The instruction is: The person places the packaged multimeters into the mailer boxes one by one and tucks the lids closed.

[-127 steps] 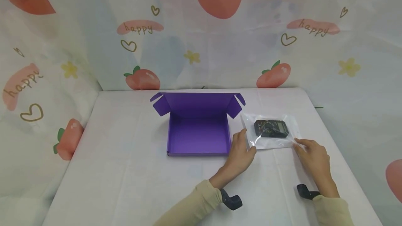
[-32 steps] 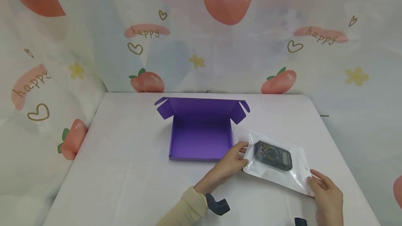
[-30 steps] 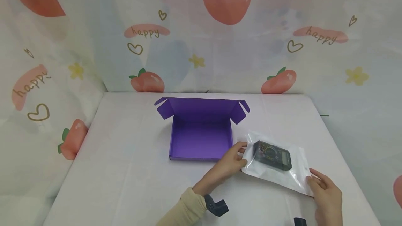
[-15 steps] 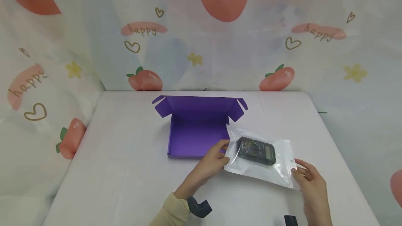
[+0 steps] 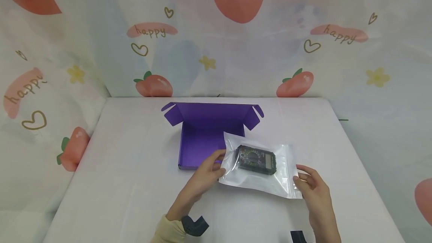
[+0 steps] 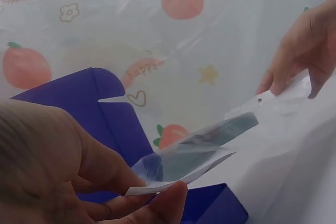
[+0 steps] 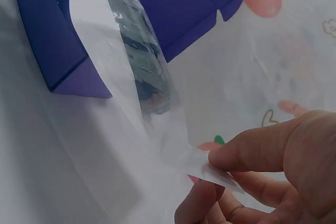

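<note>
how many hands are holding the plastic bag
2: the left hand pinches the plastic bag at its left end, and the right hand pinches its right end; both are visible.

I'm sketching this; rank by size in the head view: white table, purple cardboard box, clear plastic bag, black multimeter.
White table
Purple cardboard box and clear plastic bag: unsure, bag nearer the camera
Black multimeter

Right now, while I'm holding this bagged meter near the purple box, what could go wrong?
Your hands pinch the plastic bag only at its ends, so it could slip or sag under the meter. In the head view, the bag also overlaps the right side of the purple box, so it might snag there if lowered.
</note>
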Demonstrator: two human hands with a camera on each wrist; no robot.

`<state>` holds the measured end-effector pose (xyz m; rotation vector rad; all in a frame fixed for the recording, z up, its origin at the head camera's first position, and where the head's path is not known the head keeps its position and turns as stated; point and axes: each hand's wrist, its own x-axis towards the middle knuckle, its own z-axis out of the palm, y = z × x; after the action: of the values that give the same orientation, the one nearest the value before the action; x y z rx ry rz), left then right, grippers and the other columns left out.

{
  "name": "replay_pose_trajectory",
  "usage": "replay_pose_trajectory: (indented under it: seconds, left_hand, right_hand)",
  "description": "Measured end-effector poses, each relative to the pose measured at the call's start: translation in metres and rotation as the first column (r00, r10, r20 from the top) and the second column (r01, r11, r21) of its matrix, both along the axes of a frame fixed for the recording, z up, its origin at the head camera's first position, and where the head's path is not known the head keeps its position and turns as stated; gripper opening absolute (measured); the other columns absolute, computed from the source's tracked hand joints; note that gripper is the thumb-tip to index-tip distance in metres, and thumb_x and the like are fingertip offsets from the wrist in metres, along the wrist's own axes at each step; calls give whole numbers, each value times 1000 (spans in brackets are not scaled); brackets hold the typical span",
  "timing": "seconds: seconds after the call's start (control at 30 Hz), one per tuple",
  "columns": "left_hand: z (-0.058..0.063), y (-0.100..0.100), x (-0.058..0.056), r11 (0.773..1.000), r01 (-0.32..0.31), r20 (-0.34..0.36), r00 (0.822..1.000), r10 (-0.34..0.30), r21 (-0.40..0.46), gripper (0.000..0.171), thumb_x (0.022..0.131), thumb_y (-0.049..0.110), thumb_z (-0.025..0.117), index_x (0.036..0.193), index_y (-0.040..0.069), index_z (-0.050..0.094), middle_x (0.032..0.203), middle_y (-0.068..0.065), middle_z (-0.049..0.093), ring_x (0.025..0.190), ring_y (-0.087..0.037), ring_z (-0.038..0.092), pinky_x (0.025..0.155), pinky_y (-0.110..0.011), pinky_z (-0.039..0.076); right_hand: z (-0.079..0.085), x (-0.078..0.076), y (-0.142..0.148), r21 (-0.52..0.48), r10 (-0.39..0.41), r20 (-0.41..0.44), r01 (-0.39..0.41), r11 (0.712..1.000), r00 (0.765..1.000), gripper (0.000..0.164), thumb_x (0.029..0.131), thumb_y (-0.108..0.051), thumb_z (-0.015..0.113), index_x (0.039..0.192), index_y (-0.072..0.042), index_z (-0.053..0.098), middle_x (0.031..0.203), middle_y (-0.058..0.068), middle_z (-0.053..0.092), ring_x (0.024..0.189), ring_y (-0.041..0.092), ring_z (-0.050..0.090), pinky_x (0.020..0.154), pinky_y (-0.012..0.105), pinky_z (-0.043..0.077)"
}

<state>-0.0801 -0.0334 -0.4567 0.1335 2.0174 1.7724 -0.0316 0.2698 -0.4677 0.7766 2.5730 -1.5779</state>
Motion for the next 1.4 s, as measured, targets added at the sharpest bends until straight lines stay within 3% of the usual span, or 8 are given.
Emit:
replay_pose_trajectory:
  seconds: [0.33,0.63,0.83,1.1,1.4]
  left_hand:
    - [-4,-29,1,994,-107,-67,992,105,-25,54,97,-4,54,150,-1,48,141,-21,58,118,-31,66,89,-36,58]
    - [-10,-49,2,955,-255,-175,958,228,-152,47,96,-1,58,143,-2,58,130,-17,67,112,-27,67,94,-40,56]
    - [-13,-60,-1,911,-353,-288,914,287,-213,35,99,6,61,134,1,66,117,-15,74,103,-23,68,93,-36,52]
    - [-18,-71,-5,842,-477,-371,851,372,-251,30,100,11,66,128,2,71,107,-13,77,96,-22,69,80,-23,53]
    - [-30,-78,-9,754,-605,-514,746,424,-256,26,96,10,72,121,6,76,98,-10,79,85,-20,67,72,-23,48]
  right_hand:
    - [2,-4,-24,-64,97,-66,-102,993,993,45,102,-7,62,146,-9,53,125,15,65,90,0,62,73,20,53]
    - [-3,-12,-49,-122,129,-110,-142,982,985,44,101,-5,62,144,-8,55,128,21,64,91,1,65,75,16,55]
    - [-7,-20,-62,-155,161,-134,-181,971,978,43,102,-8,63,144,-11,56,128,19,64,93,4,65,78,15,55]
    - [-13,-31,-81,-179,192,-184,-225,958,964,42,101,-5,64,141,-11,59,121,18,65,91,9,64,74,16,53]
    - [-26,-47,-93,-174,218,-263,-268,948,940,40,99,-2,66,138,-10,63,116,19,63,84,7,60,67,16,47]
